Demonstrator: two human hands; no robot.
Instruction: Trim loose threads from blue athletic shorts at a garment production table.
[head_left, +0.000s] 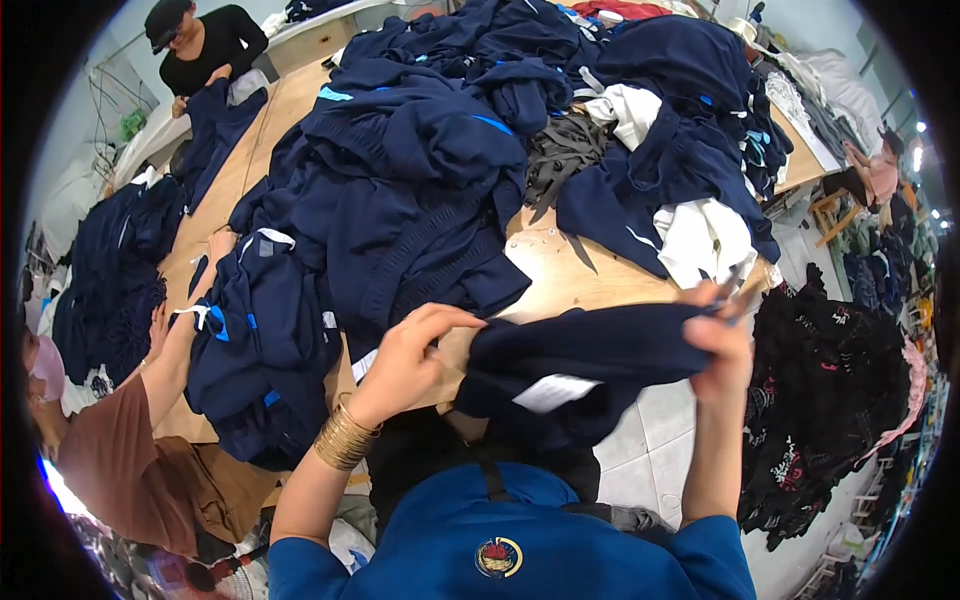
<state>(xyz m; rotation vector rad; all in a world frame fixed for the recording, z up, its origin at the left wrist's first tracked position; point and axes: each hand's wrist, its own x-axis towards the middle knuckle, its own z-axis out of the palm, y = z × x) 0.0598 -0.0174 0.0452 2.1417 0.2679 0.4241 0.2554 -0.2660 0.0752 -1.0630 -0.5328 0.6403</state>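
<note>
A dark navy garment piece point(590, 345) is stretched between my hands at the table's near edge, its lower part hanging over the front. My left hand point(405, 360) pinches its left edge between thumb and fingers. At its other end, my right hand point(722, 345) is closed and smeared by motion. From that fist stick out what look like small scissors point(742, 292), blurred, with a bit of blue at the handle. The garment's right end lies against the same hand. A white label point(557, 392) shows on the hanging fabric.
Navy garments point(400, 180) are heaped across the wooden table point(570, 275), with white cloth point(705, 240) and dark grey strips point(565, 155) among them. A co-worker in brown point(130, 450) reaches in at left; another in black point(215, 50) handles fabric beyond. Black garments point(820, 390) hang at right.
</note>
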